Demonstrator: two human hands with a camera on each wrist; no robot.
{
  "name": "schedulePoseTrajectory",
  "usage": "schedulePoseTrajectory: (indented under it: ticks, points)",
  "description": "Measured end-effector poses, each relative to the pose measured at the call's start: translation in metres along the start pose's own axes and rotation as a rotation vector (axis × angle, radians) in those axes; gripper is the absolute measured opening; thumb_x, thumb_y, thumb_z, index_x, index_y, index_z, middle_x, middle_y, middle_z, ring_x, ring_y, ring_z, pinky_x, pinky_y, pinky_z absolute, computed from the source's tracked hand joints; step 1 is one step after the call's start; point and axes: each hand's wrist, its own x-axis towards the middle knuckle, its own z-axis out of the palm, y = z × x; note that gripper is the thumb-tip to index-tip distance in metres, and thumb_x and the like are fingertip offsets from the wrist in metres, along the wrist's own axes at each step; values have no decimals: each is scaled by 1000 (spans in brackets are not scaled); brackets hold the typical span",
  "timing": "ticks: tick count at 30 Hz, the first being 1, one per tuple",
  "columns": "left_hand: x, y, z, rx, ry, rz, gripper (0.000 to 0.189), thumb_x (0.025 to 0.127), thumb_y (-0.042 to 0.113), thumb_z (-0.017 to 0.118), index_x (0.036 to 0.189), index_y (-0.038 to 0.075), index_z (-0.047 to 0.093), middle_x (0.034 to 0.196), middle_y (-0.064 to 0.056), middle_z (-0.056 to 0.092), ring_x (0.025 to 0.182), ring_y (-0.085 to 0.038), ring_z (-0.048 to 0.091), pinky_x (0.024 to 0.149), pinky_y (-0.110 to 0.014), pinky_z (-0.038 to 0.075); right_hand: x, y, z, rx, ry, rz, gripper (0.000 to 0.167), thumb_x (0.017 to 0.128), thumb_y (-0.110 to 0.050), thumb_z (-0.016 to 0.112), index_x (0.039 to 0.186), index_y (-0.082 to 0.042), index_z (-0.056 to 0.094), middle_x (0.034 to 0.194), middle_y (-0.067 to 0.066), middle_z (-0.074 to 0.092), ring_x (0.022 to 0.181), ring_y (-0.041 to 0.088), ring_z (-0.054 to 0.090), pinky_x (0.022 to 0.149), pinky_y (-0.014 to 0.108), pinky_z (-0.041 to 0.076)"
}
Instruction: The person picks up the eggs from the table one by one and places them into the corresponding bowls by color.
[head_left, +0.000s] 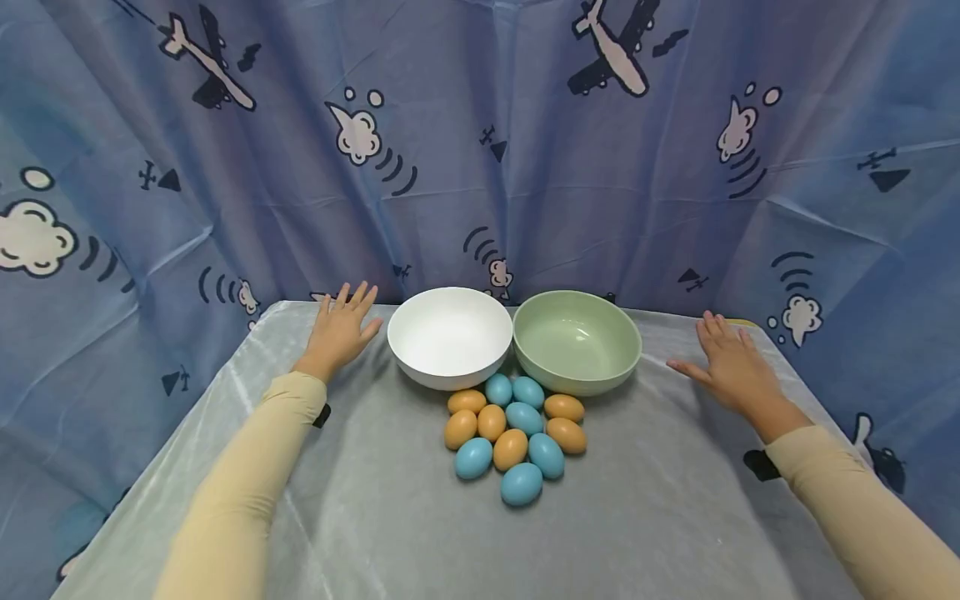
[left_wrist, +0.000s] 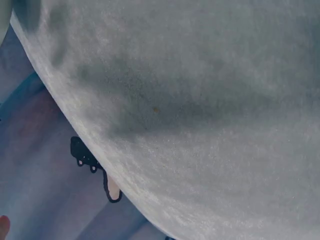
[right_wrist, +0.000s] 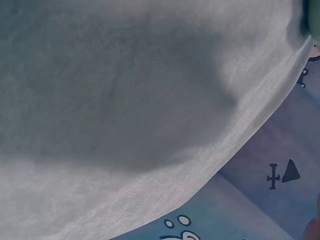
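Observation:
My left hand point(head_left: 339, 332), fingers spread, is over the table's back left, just left of a white bowl point(head_left: 450, 337). On the right, my right hand point(head_left: 732, 367) hovers with straight fingers, apart from a light green bowl point(head_left: 576, 342). Neither hand holds anything. The two bowls stand side by side, and both are bare inside. In front of them lies a cluster of orange eggs point(head_left: 511, 449) and blue eggs point(head_left: 521, 484). At the upper right of the right wrist view, a sliver of the green bowl point(right_wrist: 314, 22) shows.
A grey cloth covers the table point(head_left: 390, 517). Behind it hangs a blue curtain point(head_left: 435, 208) printed with planes and clouds. The table's back edge runs close behind both bowls. In the left wrist view, cloth point(left_wrist: 210, 165) and hand shadow fill most of the picture.

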Motion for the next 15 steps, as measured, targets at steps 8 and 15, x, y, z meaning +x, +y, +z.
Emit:
schedulePoseTrajectory:
  ticks: [8, 15]
  points:
    - [-5, 1, 0, 9, 9, 31, 67, 105, 43, 43, 160, 14, 20, 167, -12, 16, 155, -35, 10, 125, -61, 5, -6, -5, -1, 25, 4, -9, 103, 98, -67, 39, 153, 14, 7, 161, 34, -1, 150, 49, 2, 122, 65, -1]
    - [-7, 3, -1, -8, 25, 53, 66, 104, 44, 45, 159, 14, 24, 167, -12, 17, 155, -36, 12, 125, -61, 7, -10, -9, -6, 35, 5, -24, 101, 99, -65, 40, 153, 14, 7, 161, 34, -2, 150, 49, 2, 122, 64, 0]
